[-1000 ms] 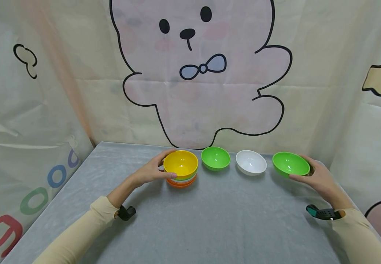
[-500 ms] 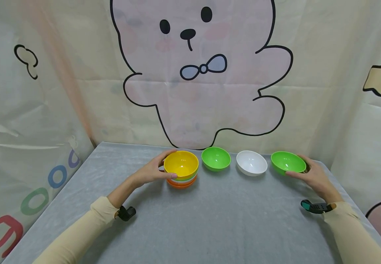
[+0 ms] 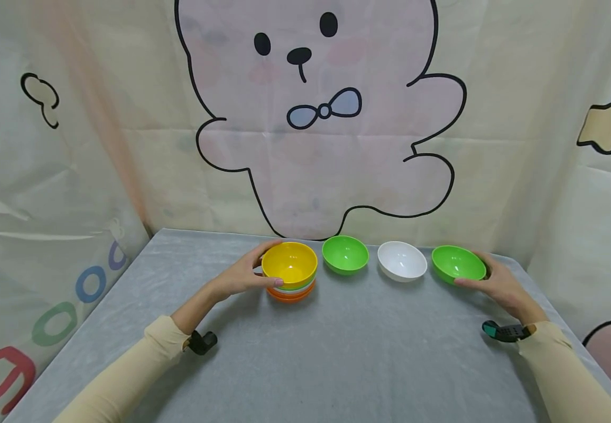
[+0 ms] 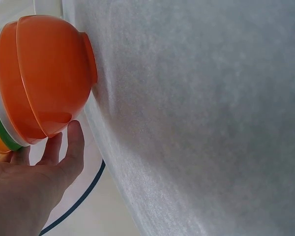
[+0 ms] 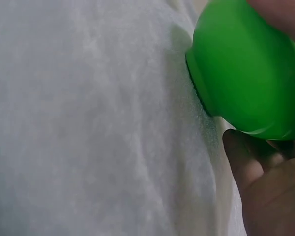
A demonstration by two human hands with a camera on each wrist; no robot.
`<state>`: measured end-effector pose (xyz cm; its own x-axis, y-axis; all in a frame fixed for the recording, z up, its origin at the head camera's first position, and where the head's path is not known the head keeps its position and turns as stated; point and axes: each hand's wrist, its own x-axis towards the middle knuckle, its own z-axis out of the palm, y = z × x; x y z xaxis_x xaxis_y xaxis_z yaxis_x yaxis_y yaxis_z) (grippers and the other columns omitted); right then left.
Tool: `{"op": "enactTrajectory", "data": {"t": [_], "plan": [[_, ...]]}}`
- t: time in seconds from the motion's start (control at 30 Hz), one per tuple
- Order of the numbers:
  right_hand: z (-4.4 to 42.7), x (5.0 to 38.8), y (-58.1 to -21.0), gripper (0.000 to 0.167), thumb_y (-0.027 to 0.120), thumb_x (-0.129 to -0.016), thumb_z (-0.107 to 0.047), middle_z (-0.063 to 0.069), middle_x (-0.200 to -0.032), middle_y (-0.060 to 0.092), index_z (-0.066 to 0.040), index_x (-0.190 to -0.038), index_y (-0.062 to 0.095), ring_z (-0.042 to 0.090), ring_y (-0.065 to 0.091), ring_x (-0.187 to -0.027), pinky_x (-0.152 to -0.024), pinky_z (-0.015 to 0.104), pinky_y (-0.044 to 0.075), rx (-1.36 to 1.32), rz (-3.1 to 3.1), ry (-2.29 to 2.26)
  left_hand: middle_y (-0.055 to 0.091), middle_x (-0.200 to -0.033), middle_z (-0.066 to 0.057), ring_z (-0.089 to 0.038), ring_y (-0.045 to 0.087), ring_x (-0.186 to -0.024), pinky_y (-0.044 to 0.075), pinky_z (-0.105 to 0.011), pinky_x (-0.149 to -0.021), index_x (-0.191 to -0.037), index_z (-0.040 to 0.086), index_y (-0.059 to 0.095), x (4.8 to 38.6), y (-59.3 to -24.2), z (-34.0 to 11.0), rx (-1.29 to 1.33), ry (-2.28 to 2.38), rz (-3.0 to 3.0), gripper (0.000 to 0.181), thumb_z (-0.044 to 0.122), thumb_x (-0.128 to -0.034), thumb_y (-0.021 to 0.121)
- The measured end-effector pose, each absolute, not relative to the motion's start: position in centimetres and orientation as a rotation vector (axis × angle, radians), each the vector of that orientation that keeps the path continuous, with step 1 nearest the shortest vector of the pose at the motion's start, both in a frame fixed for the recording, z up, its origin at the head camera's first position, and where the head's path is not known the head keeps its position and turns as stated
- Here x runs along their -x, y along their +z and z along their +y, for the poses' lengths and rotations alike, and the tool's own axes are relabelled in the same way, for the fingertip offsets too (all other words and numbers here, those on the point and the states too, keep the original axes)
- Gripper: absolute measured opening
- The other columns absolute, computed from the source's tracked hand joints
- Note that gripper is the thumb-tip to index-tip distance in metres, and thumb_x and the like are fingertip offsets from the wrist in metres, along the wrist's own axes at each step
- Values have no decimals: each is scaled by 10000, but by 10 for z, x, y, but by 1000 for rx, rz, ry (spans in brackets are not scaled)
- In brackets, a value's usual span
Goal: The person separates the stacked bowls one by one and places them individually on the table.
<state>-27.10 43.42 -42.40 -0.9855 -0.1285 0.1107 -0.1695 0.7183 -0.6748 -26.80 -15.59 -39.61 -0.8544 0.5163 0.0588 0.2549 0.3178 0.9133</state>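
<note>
My left hand point(image 3: 244, 273) grips the side of a stack of nested bowls, thumb at the front and fingers behind. A yellow bowl point(image 3: 289, 264) tops the stack, with green and white rims under it and orange bowls point(image 4: 54, 73) at the bottom. The lowest one's foot meets the cloth in the left wrist view. At the right end of the row, my right hand point(image 3: 503, 288) holds a green bowl point(image 3: 459, 264) by its right side between thumb and fingers. In the right wrist view this bowl's foot is at the cloth.
Between the hands stand another green bowl point(image 3: 345, 255) and a white bowl point(image 3: 402, 261), side by side near the back edge. A grey cloth point(image 3: 358, 352) covers the table. Printed curtains point(image 3: 305, 176) hang behind and at both sides.
My right hand has moved left and slightly down with the green bowl, bringing it closer to the white bowl. My left hand and the stack have stayed in place.
</note>
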Motion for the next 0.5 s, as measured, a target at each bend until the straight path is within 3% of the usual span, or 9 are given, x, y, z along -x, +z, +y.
{"op": "enactTrajectory", "data": {"t": [0.13,0.23,0.37,0.5], "plan": [[435,270,-425,943,802,-906,-299,327,-1449,372,59,-1568,233,432,395,-1225,-912,482,358,-265,-2871,1149,356,-1558,-73,-334,403,-1377,387,-554,-1073,-1602,179,287,268,-396,-157,-696,1553,2337,893,298,-889,811],[437,268,-427,928,805,-906,-269,316,-1473,360,53,-1570,242,389,390,-1247,-942,339,369,-288,-2845,1172,353,-1559,-78,-338,399,-1380,379,-558,-1077,-1602,172,285,268,-397,-157,-697,1555,2333,891,296,-891,808],[440,265,-426,859,803,-910,-206,277,-1469,392,48,-1554,296,279,445,-1219,-850,85,358,-342,-2800,1205,353,-1560,-79,-334,401,-1378,374,-556,-1082,-1601,172,288,268,-396,-157,-701,1557,2331,881,293,-896,802],[445,260,-418,853,763,-944,-176,327,-1520,316,89,-1558,234,451,416,-1337,-843,61,399,-357,-2801,1278,352,-1561,-77,-328,399,-1380,371,-554,-1085,-1598,185,294,268,-396,-158,-711,1564,2327,869,289,-898,798]]}}
